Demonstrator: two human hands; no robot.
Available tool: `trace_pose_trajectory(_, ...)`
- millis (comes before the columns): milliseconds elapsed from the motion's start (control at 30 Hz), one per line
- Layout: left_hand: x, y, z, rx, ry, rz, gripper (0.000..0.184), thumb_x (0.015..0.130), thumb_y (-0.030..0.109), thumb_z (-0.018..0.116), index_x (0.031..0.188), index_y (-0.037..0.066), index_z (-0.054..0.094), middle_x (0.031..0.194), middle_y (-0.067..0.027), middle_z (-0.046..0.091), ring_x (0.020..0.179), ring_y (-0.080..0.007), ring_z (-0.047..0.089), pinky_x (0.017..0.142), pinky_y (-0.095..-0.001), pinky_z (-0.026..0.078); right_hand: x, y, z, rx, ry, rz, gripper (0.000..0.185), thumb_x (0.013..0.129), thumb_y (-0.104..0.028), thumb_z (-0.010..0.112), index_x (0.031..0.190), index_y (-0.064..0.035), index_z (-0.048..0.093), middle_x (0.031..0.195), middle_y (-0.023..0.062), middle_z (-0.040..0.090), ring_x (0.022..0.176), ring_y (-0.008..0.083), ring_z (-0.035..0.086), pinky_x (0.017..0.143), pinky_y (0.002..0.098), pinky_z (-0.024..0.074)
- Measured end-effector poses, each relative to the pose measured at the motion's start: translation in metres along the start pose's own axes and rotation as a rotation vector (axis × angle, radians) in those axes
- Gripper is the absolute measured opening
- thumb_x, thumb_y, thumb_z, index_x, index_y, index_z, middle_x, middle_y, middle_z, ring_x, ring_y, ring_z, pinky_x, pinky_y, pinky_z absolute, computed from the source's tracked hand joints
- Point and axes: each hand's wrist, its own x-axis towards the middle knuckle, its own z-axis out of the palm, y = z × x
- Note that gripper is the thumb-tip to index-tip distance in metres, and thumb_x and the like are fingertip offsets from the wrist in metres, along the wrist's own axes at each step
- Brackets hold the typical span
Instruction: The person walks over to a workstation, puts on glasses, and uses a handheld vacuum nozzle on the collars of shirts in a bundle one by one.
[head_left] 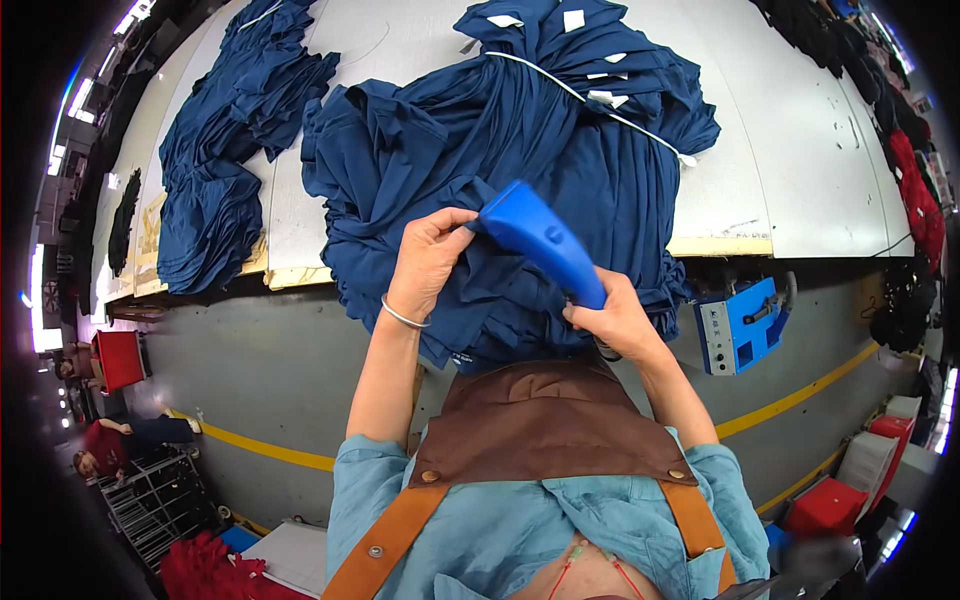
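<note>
Navy cloth pile (420, 150), likely limp: grasp edges.
Left hand (431, 255) pinches its edge; right hand (622, 317) grips blue tool (545, 240) over it.

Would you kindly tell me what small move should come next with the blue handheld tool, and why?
I would probably ease the blue tool slightly along the navy fabric, because the right hand grips the tool and its tip sits close beside the left hand, which pinches the fabric.

Single head-worn view, fisheye, facing forward and down, close above left hand (428, 258) and right hand (622, 318), bench (815, 175) ahead
</note>
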Motion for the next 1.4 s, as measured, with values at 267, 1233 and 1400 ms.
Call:
trace_pose_trajectory(267, 0.002, 0.000, -0.005, 0.418, 0.096, 0.341, 0.007, 0.087, 0.002, 0.060, 0.084, 0.000, 0.066, 0.070, 0.0011, 0.053, 0.056, -0.0079, 0.040, 0.053, -0.0215, 0.033, -0.008, -0.006, 0.015, 0.121, 0.082, 0.040, 0.015, 0.072, -0.004, 0.061, 0.086, 0.0001, 0.061, 0.070, 0.0061, 0.059, 0.057, 0.0127, 0.053, 0.058, 0.0234, 0.0444)
trace_pose_trajectory(1233, 0.009, 0.000, 0.013, -0.400, -0.065, -0.142, 0.028, 0.097, 0.027, 0.058, 0.085, 0.004, 0.069, 0.079, -0.0031, 0.064, 0.076, -0.0104, 0.056, 0.076, -0.0240, 0.043, -0.037, -0.017, 0.023, -0.192, 0.283, 0.037, 0.018, 0.074, -0.006, 0.066, 0.090, -0.0007, 0.060, 0.073, 0.0053, 0.059, 0.063, 0.0148, 0.049, 0.065, 0.0255, 0.0432)
trace_pose_trajectory(1400, 0.010, -0.005, 0.010, -0.439, -0.054, -0.139, 0.028, 0.097, 0.027, 0.059, 0.087, 0.003, 0.069, 0.080, -0.0035, 0.065, 0.076, -0.0108, 0.058, 0.076, -0.0241, 0.044, -0.034, -0.016, 0.021, -0.161, 0.282, -0.026, 0.018, 0.075, -0.006, 0.067, 0.091, -0.0003, 0.060, 0.073, 0.0054, 0.059, 0.063, 0.0149, 0.049, 0.066, 0.0254, 0.0435)
